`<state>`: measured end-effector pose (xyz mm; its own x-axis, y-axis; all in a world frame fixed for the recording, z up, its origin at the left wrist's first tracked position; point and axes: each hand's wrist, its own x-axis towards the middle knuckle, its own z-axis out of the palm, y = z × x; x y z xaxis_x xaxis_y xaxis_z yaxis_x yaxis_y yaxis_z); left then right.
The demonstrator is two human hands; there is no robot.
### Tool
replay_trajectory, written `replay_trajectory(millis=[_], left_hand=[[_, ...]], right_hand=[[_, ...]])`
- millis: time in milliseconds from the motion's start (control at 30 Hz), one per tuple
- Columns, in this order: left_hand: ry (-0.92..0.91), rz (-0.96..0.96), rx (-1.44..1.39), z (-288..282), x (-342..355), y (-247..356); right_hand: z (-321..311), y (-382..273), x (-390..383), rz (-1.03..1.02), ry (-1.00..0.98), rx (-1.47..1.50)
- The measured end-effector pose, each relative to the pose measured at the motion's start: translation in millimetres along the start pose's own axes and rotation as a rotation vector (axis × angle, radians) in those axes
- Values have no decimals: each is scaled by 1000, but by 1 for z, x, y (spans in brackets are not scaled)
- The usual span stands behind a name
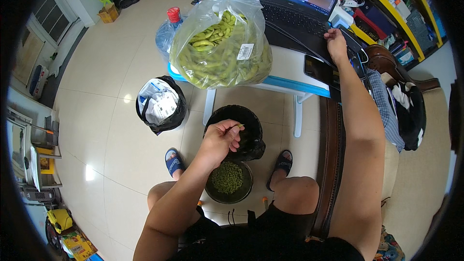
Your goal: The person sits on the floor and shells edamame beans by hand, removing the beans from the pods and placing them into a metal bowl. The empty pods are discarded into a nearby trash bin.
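My left hand [222, 140] pinches a small green soybean pod [240, 126] between thumb and fingertips, above a black-lined bin [253, 116]. Just below it, a metal bowl [249, 189] holds many shelled green soybeans [227, 177]. My right hand [337, 46] reaches to the right edge of a laptop keyboard [295, 18], its fingers bent and close together, with nothing visible in them. On the table stands a large clear plastic bag [212, 67], full of green soybean pods [212, 36].
A second bin [181, 111] with white rubbish stands to the left. A large bottle [166, 36] with a red cap is behind the bag. A phone [317, 70] lies on the table [290, 77]. A brown sofa [411, 164] and crowded yellow shelves [415, 43] flank the right.
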<state>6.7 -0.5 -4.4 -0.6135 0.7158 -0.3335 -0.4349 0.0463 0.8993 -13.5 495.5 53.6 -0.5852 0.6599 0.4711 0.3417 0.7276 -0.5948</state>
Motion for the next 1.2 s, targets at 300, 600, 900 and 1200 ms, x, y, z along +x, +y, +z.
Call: replay_trajectory(millis=[300, 600, 900, 1200], left_hand=[[-3, 8, 6, 2, -1, 1], [-20, 12, 16, 2, 0, -2], [-27, 6, 34, 3, 1, -1], [-25, -5, 42, 3, 1, 0]], right_hand=[[-2, -4, -4, 1, -22, 19], [-3, -6, -5, 4, -45, 11], [-2, -4, -4, 16, -37, 50], [-2, -9, -6, 19, -35, 42]])
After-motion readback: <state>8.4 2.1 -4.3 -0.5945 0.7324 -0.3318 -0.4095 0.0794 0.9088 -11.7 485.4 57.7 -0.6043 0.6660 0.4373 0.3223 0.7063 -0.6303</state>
